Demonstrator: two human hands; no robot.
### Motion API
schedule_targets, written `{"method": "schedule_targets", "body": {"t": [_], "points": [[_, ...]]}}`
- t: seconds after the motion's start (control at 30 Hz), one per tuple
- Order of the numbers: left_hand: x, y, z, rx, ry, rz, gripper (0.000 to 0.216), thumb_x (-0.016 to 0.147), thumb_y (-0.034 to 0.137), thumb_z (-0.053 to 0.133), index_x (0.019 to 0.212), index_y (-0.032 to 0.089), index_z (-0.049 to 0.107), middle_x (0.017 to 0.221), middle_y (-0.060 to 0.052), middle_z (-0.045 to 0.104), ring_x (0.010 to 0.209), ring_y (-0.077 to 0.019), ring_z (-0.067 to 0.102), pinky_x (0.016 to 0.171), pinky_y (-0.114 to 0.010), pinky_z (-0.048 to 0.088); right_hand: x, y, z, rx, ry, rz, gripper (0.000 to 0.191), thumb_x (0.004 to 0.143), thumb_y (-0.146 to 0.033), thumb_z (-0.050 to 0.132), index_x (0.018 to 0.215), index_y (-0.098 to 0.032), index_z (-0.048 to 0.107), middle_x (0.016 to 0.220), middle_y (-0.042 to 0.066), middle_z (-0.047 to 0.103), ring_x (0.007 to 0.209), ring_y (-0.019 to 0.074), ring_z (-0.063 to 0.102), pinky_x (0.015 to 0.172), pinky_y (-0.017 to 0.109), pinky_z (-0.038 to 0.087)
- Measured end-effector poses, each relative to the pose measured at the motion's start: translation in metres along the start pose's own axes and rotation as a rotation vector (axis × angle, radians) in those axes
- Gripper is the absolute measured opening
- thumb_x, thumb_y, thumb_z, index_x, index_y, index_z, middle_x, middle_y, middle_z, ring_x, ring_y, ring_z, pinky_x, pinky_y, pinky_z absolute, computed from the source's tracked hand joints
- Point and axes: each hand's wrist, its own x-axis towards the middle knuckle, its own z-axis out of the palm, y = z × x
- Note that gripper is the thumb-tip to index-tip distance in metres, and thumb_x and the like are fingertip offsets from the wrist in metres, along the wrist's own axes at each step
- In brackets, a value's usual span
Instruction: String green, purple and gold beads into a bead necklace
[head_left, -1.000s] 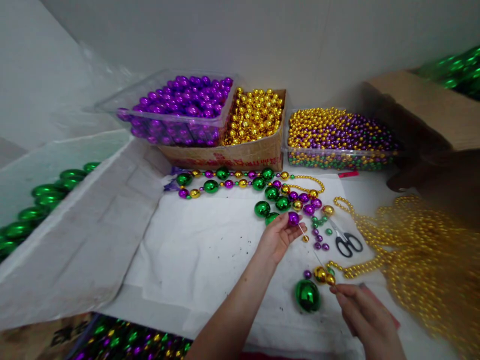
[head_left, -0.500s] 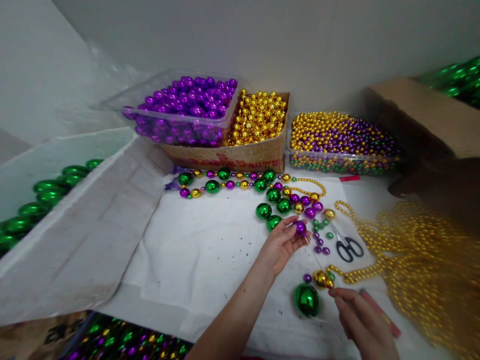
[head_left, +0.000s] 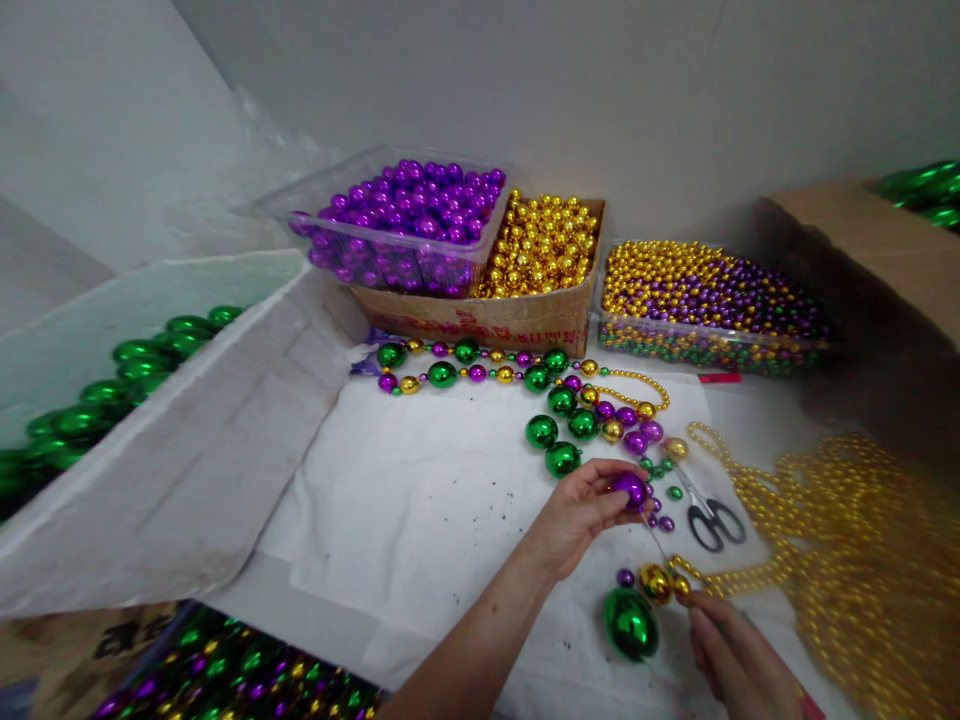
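Note:
My left hand (head_left: 574,515) is closed around a shiny purple bead (head_left: 628,490), held between thumb and fingers above the white cloth. A thin string (head_left: 655,538) runs from this bead down toward my right hand (head_left: 731,640), whose thumb and forefinger pinch its lower end. Gold beads (head_left: 656,582) sit on or beside the string just off my right fingertips; I cannot tell which are threaded. Close by lie a big green bead (head_left: 631,624) and a small purple bead (head_left: 625,578). Black-handled scissors (head_left: 712,520) rest beyond my right hand.
At the back stand a clear tub of purple beads (head_left: 420,215), a carton of gold beads (head_left: 540,245) and a tub of small mixed beads (head_left: 705,300). A mixed bead strand (head_left: 442,374) lies before them. Gold bead chains (head_left: 862,560) heap at right; a white-walled box (head_left: 247,420) stands left.
The view has shifted, so everything sits further right and slightly lower. The purple bead is nearer my right hand, with less string showing between them. Both hands keep their grip.

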Motion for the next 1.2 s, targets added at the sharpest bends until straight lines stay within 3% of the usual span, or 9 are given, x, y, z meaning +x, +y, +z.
{"method": "schedule_targets", "body": {"t": [0.33, 0.5, 0.6, 0.7, 0.8, 0.93, 1.03, 1.1, 1.2], "points": [[-0.013, -0.023, 0.004, 0.175, 0.047, -0.057, 0.035, 0.072, 0.032, 0.075, 0.103, 0.017, 0.067, 0.096, -0.008, 0.067, 0.083, -0.0177, 0.064, 0.080, -0.033, 0.050, 0.000, -0.028, 0.025, 0.108, -0.071, -0.047, 0.035, 0.073, -0.052, 0.068, 0.084, -0.020, 0.056, 0.054, -0.004, 0.049, 0.047, 0.0106, 0.042, 0.041, 0.020, 0.027], [-0.034, 0.006, 0.001, 0.281, 0.167, 0.023, 0.022, 0.083, 0.036, 0.062, 0.087, 0.016, 0.071, 0.112, -0.011, 0.066, 0.104, -0.0245, 0.061, 0.094, -0.037, 0.043, -0.012, -0.037, 0.044, 0.031, -0.178, -0.193, 0.029, 0.082, -0.048, 0.059, 0.092, -0.022, 0.057, 0.070, 0.000, 0.061, 0.061, 0.0153, 0.054, 0.054, 0.024, 0.040], [-0.044, 0.032, -0.003, 0.400, 0.223, 0.139, 0.022, 0.085, 0.033, 0.058, 0.088, 0.018, 0.073, 0.125, -0.009, 0.061, 0.123, -0.0264, 0.049, 0.105, -0.039, 0.033, -0.013, -0.049, 0.047, -0.065, -0.240, -0.351, 0.031, 0.084, -0.042, 0.058, 0.108, -0.024, 0.062, 0.097, 0.005, 0.067, 0.087, 0.0211, 0.060, 0.076, 0.030, 0.045], [-0.046, 0.047, -0.005, 0.493, 0.227, 0.189, 0.022, 0.086, 0.032, 0.056, 0.091, 0.021, 0.074, 0.132, -0.006, 0.056, 0.130, -0.0258, 0.041, 0.110, -0.041, 0.025, -0.003, -0.067, 0.034, -0.181, -0.155, -0.477, 0.027, 0.084, -0.038, 0.058, 0.107, -0.028, 0.068, 0.113, 0.005, 0.064, 0.108, 0.0252, 0.054, 0.093, 0.034, 0.039], [-0.041, 0.049, -0.002, 0.499, 0.209, 0.205, 0.021, 0.086, 0.031, 0.056, 0.089, 0.021, 0.075, 0.130, -0.006, 0.058, 0.129, -0.0255, 0.042, 0.111, -0.041, 0.024, 0.010, -0.087, 0.022, -0.174, -0.101, -0.437, 0.026, 0.086, -0.041, 0.055, 0.102, -0.027, 0.071, 0.114, 0.006, 0.064, 0.112, 0.0269, 0.052, 0.093, 0.036, 0.039], [-0.034, 0.044, 0.013, 0.386, 0.152, 0.234, 0.022, 0.087, 0.030, 0.055, 0.088, 0.020, 0.074, 0.125, -0.006, 0.062, 0.126, -0.0246, 0.047, 0.110, -0.041, 0.027, 0.019, -0.099, 0.035, -0.059, -0.350, -0.303, 0.033, 0.084, -0.043, 0.057, 0.111, -0.027, 0.067, 0.115, 0.006, 0.065, 0.097, 0.0229, 0.059, 0.076, 0.031, 0.046], [-0.033, 0.048, 0.021, 0.263, 0.142, 0.289, 0.022, 0.087, 0.030, 0.055, 0.087, 0.019, 0.073, 0.121, -0.007, 0.064, 0.124, -0.0246, 0.049, 0.109, -0.042, 0.030, 0.018, -0.094, 0.055, 0.031, -0.588, -0.164, 0.032, 0.083, -0.044, 0.060, 0.104, -0.021, 0.068, 0.086, 0.005, 0.069, 0.061, 0.0137, 0.055, 0.051, 0.023, 0.039], [-0.035, 0.053, 0.020, 0.206, 0.150, 0.300, 0.021, 0.086, 0.032, 0.057, 0.085, 0.018, 0.073, 0.118, -0.008, 0.064, 0.121, -0.0254, 0.051, 0.106, -0.044, 0.034, 0.015, -0.088, 0.062, 0.076, -0.648, -0.133, 0.030, 0.084, -0.043, 0.058, 0.092, -0.016, 0.068, 0.060, 0.001, 0.061, 0.049, 0.0098, 0.045, 0.046, 0.021, 0.032], [-0.038, 0.056, 0.010, 0.163, 0.169, 0.260, 0.021, 0.086, 0.033, 0.058, 0.085, 0.017, 0.071, 0.118, -0.009, 0.064, 0.112, -0.0256, 0.057, 0.100, -0.044, 0.041, 0.009, -0.080, 0.060, 0.164, -0.640, -0.096, 0.032, 0.087, -0.045, 0.054, 0.094, -0.016, 0.063, 0.048, -0.004, 0.051, 0.043, 0.0079, 0.038, 0.042, 0.019, 0.025]]}}
